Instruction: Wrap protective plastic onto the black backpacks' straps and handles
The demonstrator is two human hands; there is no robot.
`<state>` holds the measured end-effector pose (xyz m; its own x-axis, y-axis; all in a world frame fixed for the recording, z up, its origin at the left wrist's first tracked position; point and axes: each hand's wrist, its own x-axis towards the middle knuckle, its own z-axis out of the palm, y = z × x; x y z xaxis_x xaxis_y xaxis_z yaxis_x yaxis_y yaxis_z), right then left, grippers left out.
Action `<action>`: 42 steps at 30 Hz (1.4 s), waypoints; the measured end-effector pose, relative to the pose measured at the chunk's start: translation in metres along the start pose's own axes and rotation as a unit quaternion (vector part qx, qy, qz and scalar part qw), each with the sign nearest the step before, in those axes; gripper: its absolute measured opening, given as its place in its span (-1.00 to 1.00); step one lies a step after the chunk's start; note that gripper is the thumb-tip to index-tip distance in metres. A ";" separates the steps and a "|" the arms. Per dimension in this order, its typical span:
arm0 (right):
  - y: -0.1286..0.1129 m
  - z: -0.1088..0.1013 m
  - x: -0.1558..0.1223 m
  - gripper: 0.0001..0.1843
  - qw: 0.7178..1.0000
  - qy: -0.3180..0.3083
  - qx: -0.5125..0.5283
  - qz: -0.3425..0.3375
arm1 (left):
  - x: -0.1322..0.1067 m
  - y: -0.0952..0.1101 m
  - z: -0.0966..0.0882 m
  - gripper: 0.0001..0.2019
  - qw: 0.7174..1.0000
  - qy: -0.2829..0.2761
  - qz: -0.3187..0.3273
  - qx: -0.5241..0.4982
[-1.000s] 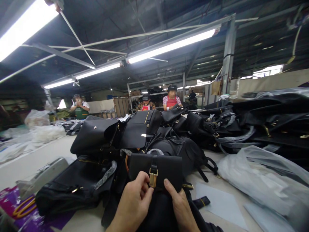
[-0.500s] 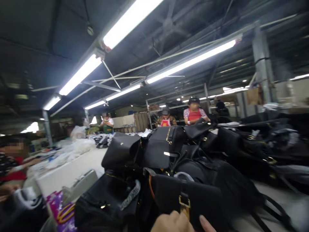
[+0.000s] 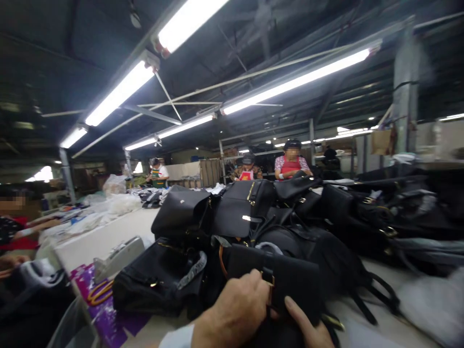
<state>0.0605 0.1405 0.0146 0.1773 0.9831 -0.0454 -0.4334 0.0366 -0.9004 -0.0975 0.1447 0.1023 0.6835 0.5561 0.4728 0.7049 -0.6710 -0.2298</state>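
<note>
A black bag (image 3: 293, 273) with a gold buckle (image 3: 270, 279) on its front strap stands directly before me. My left hand (image 3: 239, 302) has its fingers closed at the buckle, gripping the strap there; the fingertips are partly hidden. On the lower front of the bag lies the thumb of my right hand (image 3: 308, 326), the other fingers mostly out of sight beneath the bag's edge. To the left of it sits another black bag (image 3: 145, 285) with a plastic-wrapped handle (image 3: 194, 270).
More black bags (image 3: 181, 210) are heaped behind. Yellow-handled scissors (image 3: 100, 292) lie on purple packaging (image 3: 108, 316) at left, beside a grey metal box (image 3: 119, 256). Clear plastic (image 3: 435, 304) is at right. A co-worker (image 3: 14, 232) is at far left; others stand across the table.
The view has tipped downward, so more of both hands shows. My left hand has risen to the buckle, covering part of it; my right thumb still rests against the bag.
</note>
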 end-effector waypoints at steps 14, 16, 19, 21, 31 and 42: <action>-0.032 0.024 -0.021 -0.48 0.997 -0.035 0.068 0.004 | -0.012 0.000 -0.021 -0.78 0.956 -0.008 -0.146 -0.255; -0.037 0.025 -0.025 -0.51 0.999 -0.025 0.006 -0.027 | -0.014 -0.001 -0.017 -0.82 0.970 0.042 -0.098 -0.219; -0.045 0.027 -0.027 -0.49 0.995 -0.031 -0.078 -0.062 | -0.017 -0.003 -0.015 -0.77 0.986 0.113 -0.017 -0.125; -0.048 0.029 -0.026 -0.44 0.990 -0.032 -0.116 -0.070 | -0.018 -0.005 -0.017 -0.70 0.988 0.143 0.022 -0.048; -0.045 0.041 -0.030 -0.40 0.969 0.043 -0.201 -0.134 | -0.008 -0.001 -0.033 -0.62 0.983 0.096 0.107 0.115; -0.016 0.021 -0.016 -0.36 0.972 -0.017 -0.160 -0.174 | -0.008 -0.004 -0.015 -0.69 0.986 0.076 0.107 0.107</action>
<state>0.0460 0.1279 0.0392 0.2330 0.9268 0.2945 -0.0555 0.3151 -0.9474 -0.1088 0.1359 0.1121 0.7957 0.3226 0.5127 0.5832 -0.6365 -0.5047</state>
